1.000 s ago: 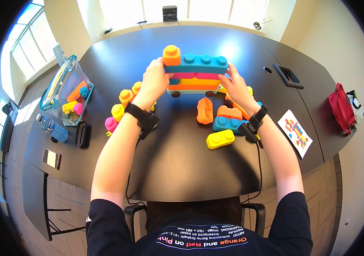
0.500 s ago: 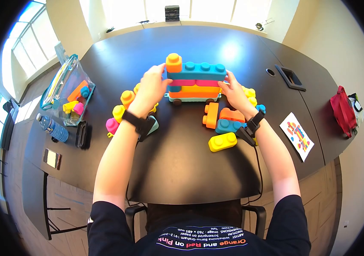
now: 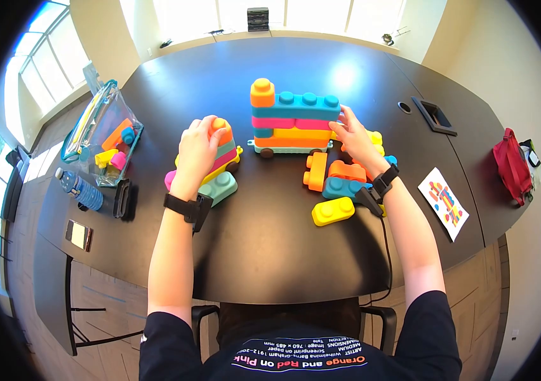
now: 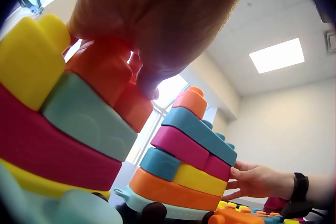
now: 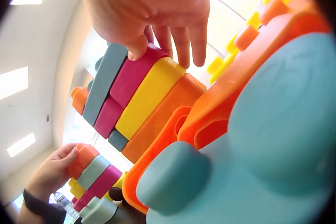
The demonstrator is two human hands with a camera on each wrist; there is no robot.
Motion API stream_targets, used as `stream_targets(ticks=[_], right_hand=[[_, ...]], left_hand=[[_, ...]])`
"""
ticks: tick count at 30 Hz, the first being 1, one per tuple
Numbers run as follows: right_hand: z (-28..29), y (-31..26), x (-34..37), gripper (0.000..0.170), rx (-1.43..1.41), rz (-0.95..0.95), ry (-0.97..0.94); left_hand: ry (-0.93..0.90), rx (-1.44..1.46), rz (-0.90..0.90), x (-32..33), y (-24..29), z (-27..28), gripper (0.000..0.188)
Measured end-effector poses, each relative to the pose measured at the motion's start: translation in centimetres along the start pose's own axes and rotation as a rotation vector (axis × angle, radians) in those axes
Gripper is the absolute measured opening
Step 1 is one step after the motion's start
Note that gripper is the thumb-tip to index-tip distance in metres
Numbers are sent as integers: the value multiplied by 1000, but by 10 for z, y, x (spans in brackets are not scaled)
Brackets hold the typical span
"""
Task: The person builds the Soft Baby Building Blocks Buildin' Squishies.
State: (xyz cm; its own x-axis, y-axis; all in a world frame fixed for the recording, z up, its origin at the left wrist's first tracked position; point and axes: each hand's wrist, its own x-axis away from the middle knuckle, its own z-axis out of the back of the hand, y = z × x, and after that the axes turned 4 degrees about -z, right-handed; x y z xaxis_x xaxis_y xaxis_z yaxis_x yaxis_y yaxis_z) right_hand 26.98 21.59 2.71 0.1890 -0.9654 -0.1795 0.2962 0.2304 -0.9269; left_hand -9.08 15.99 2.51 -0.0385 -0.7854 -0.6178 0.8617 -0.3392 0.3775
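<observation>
A tall wheeled stack of orange, yellow, pink and blue blocks (image 3: 296,109) (image 4: 194,158) stands on the table, with one orange block (image 3: 262,93) on its top left end. At its right end is the right hand (image 3: 358,141) (image 5: 149,8), thumb against a pink block (image 5: 137,77) and fingers nearly straight. The left hand (image 3: 198,149) (image 5: 47,175) pinches an orange block (image 3: 221,129) (image 5: 84,160) atop a smaller wheeled stack to the left. Under that block are a pale green block (image 4: 89,121) and a pink one (image 4: 58,145).
Loose orange, blue and yellow blocks (image 3: 333,211) lie near the right forearm; a pale green block (image 3: 221,188) is by the left wrist. Farther left are a clear bag (image 3: 102,136), a bottle (image 3: 81,190) and a phone (image 3: 79,235). A picture sheet (image 3: 443,204) and red bag (image 3: 512,166) are right.
The left hand has left the tall stack, moved left and nearer, and taken hold of the smaller stack's orange block. The tall stack sits slightly nearer, and a loose orange block beside it has turned.
</observation>
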Motion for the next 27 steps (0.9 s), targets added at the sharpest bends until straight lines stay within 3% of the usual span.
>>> stream_targets(ticks=[4,27], right_hand=[[5,5,-3,48,53,-13,-34],[4,5,1,47,43,-65,-18]], left_hand=[[-2,36,-73,-8,-1,-3,29],[-47,-2,-64,-12,2,-8,30]])
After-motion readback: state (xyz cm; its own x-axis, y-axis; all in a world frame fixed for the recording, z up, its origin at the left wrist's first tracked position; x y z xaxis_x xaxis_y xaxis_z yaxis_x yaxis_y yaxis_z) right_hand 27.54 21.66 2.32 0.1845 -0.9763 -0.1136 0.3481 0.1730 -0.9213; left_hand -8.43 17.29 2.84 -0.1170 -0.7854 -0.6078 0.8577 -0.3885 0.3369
